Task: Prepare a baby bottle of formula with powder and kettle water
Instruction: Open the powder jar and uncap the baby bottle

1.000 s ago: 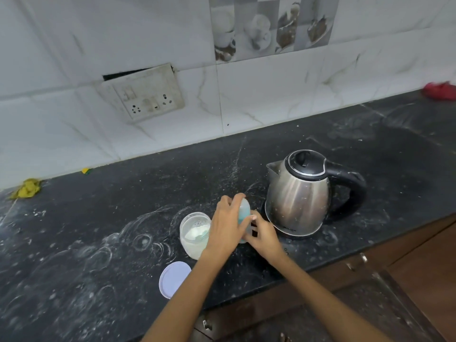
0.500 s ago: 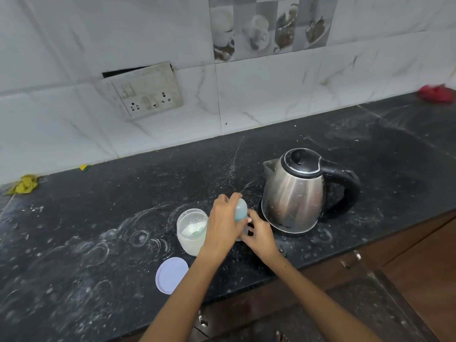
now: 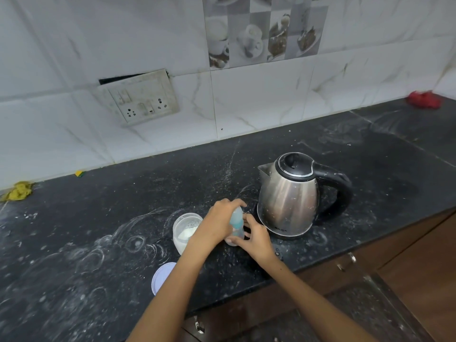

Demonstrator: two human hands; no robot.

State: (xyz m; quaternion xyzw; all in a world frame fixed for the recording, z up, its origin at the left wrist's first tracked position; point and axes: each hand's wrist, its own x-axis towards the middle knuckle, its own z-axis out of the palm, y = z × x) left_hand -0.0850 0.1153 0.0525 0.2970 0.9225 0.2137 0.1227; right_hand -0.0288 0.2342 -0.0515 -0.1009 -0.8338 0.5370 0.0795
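Standing upright on the dark counter (image 3: 98, 243), near its front edge: the baby bottle (image 3: 237, 224), just left of the steel kettle (image 3: 290, 201). Gripping the bottle's upper part and pale cap from the left, fingers curled over the top: the left hand (image 3: 217, 224). Holding the bottle's lower body from the right, fingers and thumb wrapped round it: the right hand (image 3: 255, 239). Sitting open just left of the bottle, partly behind the left wrist: the powder jar (image 3: 183, 229), white powder showing inside. Lying flat nearer the counter edge: the jar's lid (image 3: 161, 277). Resting far back by the wall: a yellow cloth (image 3: 18, 191) at left, a red cloth (image 3: 423, 99) at right.
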